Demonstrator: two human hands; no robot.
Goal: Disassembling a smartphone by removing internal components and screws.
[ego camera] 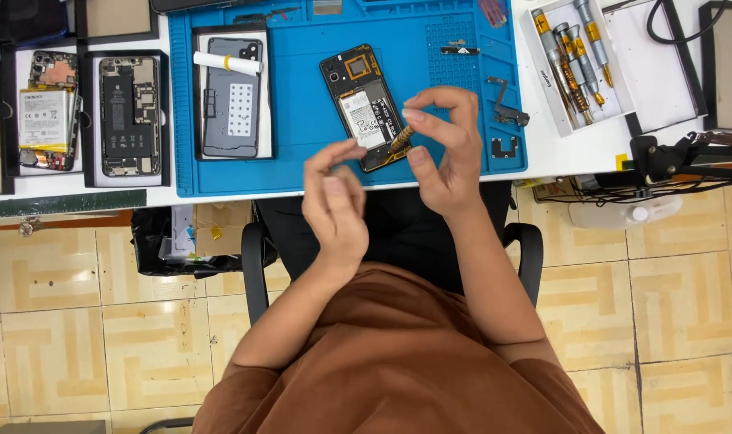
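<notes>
1. An opened black phone (pixel 362 106) is seen lying back-up and slightly tilted on the blue work mat (pixel 301 145), near the mat's front edge; a white-labelled rectangular battery and a copper-coloured coil are exposed inside it.
2. A small screwdriver (pixel 400 140) with a knurled gold-and-black shaft is pinched between the thumb and fingers (pixel 418 117) of the right hand (pixel 446 149), its tip set at the phone's lower right edge.
3. The right hand is held arched above the phone, wrist raised, fingers closed on the tool.
4. The left hand (pixel 334 205) is held just beside the phone's lower left, fingers loosely curled with thumb and forefinger close together; whether anything is held there cannot be told.
5. To the left on the mat, a grey phone back cover (pixel 231 100) is laid on a white tray, with a white tube (pixel 225 63) bearing a yellow band resting across its top.
6. Further left, on the white table (pixel 559 153), two more opened phones (pixel 129 112) are kept in black-rimmed trays; one shows a white-labelled battery.
7. At the right, a white box of screwdrivers (pixel 575 56) with silver and gold handles is set at an angle.
8. Small black parts (pixel 506 108) are scattered on the mat's right side.
</notes>
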